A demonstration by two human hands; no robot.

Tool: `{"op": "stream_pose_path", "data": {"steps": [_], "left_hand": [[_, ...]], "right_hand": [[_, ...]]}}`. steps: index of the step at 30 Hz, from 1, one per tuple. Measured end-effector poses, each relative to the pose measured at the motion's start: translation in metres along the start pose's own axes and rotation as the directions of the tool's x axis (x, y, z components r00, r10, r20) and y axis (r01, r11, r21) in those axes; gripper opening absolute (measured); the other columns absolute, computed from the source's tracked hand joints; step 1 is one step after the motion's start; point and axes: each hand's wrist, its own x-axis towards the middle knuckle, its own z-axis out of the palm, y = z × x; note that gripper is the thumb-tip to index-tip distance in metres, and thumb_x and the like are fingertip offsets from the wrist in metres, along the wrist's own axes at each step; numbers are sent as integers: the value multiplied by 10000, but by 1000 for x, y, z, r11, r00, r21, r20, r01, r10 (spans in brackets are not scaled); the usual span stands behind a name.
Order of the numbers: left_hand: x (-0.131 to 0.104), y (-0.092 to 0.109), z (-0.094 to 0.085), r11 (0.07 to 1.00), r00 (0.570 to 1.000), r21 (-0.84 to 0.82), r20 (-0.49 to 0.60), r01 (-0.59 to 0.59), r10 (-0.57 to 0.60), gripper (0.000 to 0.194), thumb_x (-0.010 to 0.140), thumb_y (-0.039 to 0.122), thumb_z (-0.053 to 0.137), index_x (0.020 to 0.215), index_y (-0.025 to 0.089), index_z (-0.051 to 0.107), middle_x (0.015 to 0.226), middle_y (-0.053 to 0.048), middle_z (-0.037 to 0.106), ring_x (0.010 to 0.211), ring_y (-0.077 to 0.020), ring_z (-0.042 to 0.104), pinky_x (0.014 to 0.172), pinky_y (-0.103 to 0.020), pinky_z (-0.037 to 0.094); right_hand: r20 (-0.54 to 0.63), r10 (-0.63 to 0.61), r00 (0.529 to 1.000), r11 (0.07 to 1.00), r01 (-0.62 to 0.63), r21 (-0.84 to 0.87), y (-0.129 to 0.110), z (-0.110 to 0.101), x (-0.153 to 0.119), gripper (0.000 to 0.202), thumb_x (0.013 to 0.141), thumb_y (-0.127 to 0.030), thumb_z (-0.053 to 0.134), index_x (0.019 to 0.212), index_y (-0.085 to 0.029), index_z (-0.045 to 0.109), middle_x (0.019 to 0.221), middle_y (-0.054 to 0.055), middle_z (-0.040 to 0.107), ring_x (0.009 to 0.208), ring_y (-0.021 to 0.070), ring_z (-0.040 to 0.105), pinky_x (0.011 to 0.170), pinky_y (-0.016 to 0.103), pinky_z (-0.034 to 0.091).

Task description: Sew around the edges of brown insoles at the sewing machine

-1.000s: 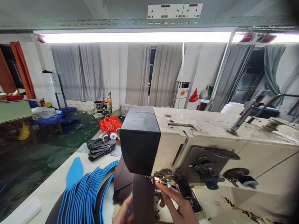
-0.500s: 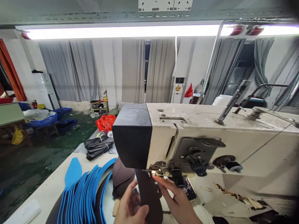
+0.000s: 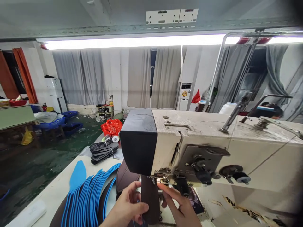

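Observation:
A dark brown strip of material (image 3: 149,198) hangs down from under the needle area of the sewing machine (image 3: 189,157). My left hand (image 3: 130,203) grips its left edge, thumb in front and fingers partly behind. At the right edge, close to the lit presser foot (image 3: 163,180), my right hand (image 3: 181,205) pinches the strip with index finger stretched up; its thumb is partly hidden. Left of my hands stands a row of curved dark pieces with blue edges (image 3: 87,198). A brown stitched piece (image 3: 125,176) lies behind the strip, partly covered by the machine head.
Bundled black strips (image 3: 104,151) and a red plastic bag (image 3: 111,126) lie at the table's far side. A blue leaf-shaped piece (image 3: 78,175) rests behind the row. A white object (image 3: 32,214) sits at the front left edge. A phone (image 3: 196,201) lies beneath the machine arm.
The strip has shifted and now shows narrower, more upright, and shorter below the needle area. My left hand has moved slightly left against it. The whole view has tilted up slightly.

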Motion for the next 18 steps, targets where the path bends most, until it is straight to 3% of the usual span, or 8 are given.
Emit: {"op": "stream_pose_path", "data": {"steps": [4,10,18], "left_hand": [[0,4,2,1000,1000,30,11,-7,6,601,550,224,843,1079,173,561,694,19,629,467,-67,520,396,-156,443],[1,19,10,997,997,49,-56,-56,58,493,595,154,750,1060,156,585,684,25,620,474,-50,487,409,-146,386],[18,25,14,996,983,51,-163,-72,80,356,592,201,778,883,150,579,659,20,637,521,-73,532,475,-181,374]], "right_hand": [[19,39,999,999,-39,2,2,0,0,386,965,-449,426,1188,-270,685,601,18,697,619,156,690,587,186,545],[18,39,999,999,-39,-25,1,0,-1,371,965,-439,435,1208,-288,671,614,12,696,623,156,687,645,215,548],[47,90,995,994,-93,62,-4,1,-2,435,974,-493,384,1239,-276,652,618,25,690,576,141,660,614,207,536]]}}
